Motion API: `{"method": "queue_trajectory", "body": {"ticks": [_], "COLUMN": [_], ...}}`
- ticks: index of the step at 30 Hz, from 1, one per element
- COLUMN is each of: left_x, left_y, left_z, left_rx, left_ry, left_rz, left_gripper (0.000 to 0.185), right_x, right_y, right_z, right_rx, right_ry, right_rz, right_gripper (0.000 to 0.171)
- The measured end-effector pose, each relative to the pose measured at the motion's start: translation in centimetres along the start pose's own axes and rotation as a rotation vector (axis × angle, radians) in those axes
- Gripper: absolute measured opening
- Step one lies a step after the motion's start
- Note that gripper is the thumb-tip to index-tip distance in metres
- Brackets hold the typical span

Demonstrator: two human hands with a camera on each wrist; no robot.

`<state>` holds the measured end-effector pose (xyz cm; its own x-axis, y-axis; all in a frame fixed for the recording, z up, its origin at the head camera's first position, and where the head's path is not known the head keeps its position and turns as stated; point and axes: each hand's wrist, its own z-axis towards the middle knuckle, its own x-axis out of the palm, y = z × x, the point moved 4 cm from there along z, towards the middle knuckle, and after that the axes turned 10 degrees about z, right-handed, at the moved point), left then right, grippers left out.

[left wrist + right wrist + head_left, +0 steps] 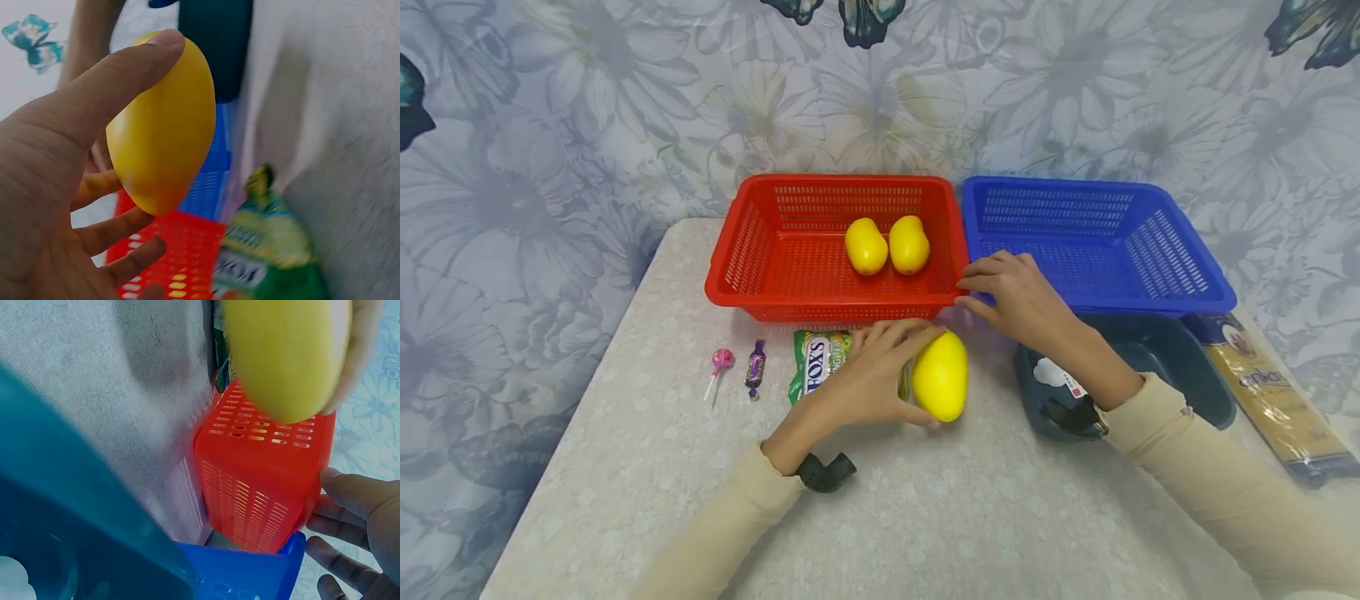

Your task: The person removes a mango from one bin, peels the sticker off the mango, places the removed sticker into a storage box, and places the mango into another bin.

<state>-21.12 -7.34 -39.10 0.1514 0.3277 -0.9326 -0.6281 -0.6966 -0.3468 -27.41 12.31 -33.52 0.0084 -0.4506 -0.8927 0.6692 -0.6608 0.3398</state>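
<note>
My left hand grips a yellow mango just above the table, in front of the red basket. In the left wrist view the thumb lies over the mango and the fingers curl under it. Two more yellow mangoes lie in the red basket. My right hand rests with relaxed fingers at the red basket's right front corner, beside the blue basket. The right wrist view shows those fingers next to the red basket.
A green Fox's candy bag, a purple wrapped sweet and a pink lollipop lie left of my left hand. A dark teal tub sits under my right forearm, with a pasta packet at the table's right edge.
</note>
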Motion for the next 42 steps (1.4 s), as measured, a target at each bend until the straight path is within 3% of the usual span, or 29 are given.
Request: {"method": "queue_trajectory", "body": {"ticks": [6, 11, 17, 24, 32, 42], "left_x": [-2.6, -4.9, -6.9, -8.5, -10.0, -11.7], "left_y": [0.5, 1.0, 2.2, 4.5, 6.1, 8.6], "left_z": [-1.1, -1.8, -1.9, -2.1, -2.5, -1.9], "left_rx": [0.011, 0.033, 0.010, -0.059, -0.119, -0.176], "left_ry": [-0.027, -0.079, -0.111, -0.147, -0.157, -0.164], "left_rz": [-0.064, -0.067, -0.063, -0.038, -0.089, -0.012], "left_gripper": [0.106, 0.106, 0.105, 0.107, 0.108, 0.106], "right_x": [-0.2, -0.1, 0.0, 0.2, 0.2, 0.3], "right_y": [0.0, 0.0, 0.0, 0.0, 0.1, 0.0], "right_z": [-0.1, 0.0, 0.1, 0.0, -0.1, -0.1], "right_rx": [0.020, 0.035, 0.046, 0.043, 0.026, 0.037], "right_ry": [-0.014, -0.012, -0.010, -0.015, -0.028, -0.030], "right_rz": [0.015, 0.020, 0.021, 0.021, 0.016, 0.029], "right_gripper": [0.030, 0.031, 0.029, 0.027, 0.026, 0.026]}}
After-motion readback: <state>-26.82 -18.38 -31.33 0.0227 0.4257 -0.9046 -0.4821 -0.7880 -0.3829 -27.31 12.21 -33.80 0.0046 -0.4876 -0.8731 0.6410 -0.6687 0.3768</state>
